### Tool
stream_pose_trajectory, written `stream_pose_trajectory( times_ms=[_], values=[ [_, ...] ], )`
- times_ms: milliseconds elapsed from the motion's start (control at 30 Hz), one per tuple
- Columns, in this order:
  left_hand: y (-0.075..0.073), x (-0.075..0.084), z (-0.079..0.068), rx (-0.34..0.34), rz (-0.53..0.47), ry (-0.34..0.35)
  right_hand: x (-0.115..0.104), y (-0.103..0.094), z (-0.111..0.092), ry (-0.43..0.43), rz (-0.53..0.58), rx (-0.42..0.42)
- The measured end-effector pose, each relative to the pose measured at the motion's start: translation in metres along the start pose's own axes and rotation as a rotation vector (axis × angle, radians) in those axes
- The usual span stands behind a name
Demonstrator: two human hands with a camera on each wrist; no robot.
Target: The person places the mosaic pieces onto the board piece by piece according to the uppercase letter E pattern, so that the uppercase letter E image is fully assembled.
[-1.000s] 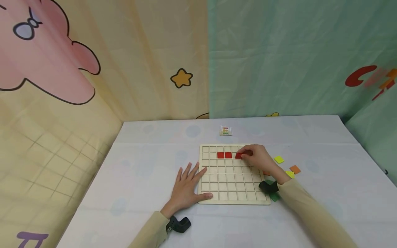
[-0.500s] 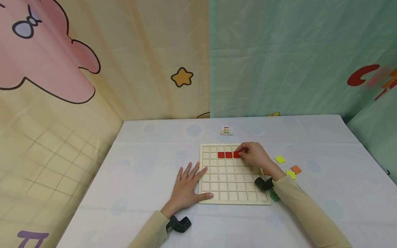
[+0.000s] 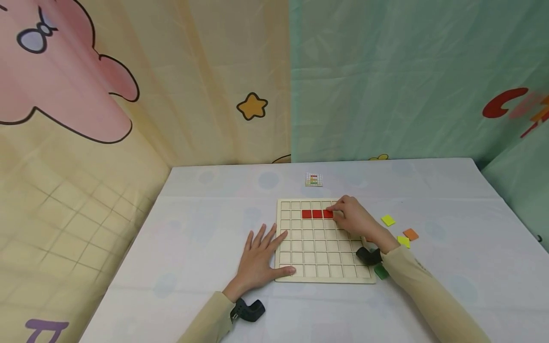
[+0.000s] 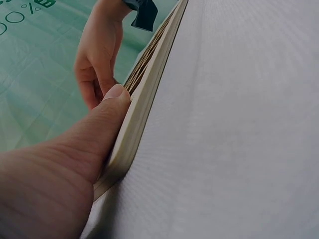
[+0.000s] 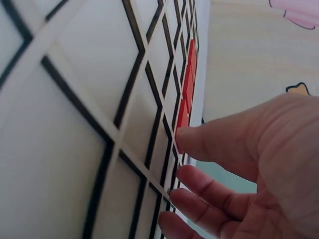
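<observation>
A pale wooden grid board (image 3: 315, 245) lies on the table. Three red square tiles sit side by side in its second row from the top. My right hand (image 3: 353, 216) is at the rightmost red tile (image 3: 328, 214), with thumb and index finger at its right edge; in the right wrist view the thumb touches this tile (image 5: 183, 119), which stands slightly proud of its neighbours. Its other fingers are bent and hold nothing visible. Spread flat, my left hand (image 3: 256, 262) rests along the board's left edge, thumb (image 4: 107, 112) on the front corner.
Right of the board lie yellow tiles (image 3: 388, 220), an orange tile (image 3: 411, 234) and a green tile (image 3: 381, 271), partly hidden by the right arm. A small card with a coloured grid pattern (image 3: 314, 179) lies behind the board. Curtains stand behind the table.
My right hand has moved slightly left, bringing the third red tile into the cell beside the other two. Its fingers now sit at the tile's right edge. The left hand stays in place.
</observation>
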State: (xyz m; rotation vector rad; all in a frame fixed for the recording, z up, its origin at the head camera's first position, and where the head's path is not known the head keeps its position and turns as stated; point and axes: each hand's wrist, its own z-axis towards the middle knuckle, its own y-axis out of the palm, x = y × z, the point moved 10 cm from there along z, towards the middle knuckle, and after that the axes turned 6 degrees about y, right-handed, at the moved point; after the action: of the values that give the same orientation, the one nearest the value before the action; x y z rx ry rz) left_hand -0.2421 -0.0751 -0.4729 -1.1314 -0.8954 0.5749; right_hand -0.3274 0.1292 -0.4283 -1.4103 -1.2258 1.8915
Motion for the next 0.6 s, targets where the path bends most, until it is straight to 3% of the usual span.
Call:
stream_pose_trajectory(
  times_ms=[133, 333, 500, 600],
  values=[
    [0.000, 0.000, 0.000, -0.001, -0.001, 0.002, -0.002, 0.001, -0.007, -0.046, 0.001, -0.053],
    [0.001, 0.001, 0.000, -0.002, 0.000, 0.007, 0.010, -0.017, -0.024, -0.047, 0.137, -0.080],
    [0.000, 0.001, 0.000, 0.004, 0.004, 0.007, 0.042, -0.048, -0.037, 0.081, 0.145, 0.021],
    [0.000, 0.001, 0.000, 0.005, 0.005, 0.005, 0.062, -0.061, -0.044, 0.167, 0.126, 0.030]
  ],
)
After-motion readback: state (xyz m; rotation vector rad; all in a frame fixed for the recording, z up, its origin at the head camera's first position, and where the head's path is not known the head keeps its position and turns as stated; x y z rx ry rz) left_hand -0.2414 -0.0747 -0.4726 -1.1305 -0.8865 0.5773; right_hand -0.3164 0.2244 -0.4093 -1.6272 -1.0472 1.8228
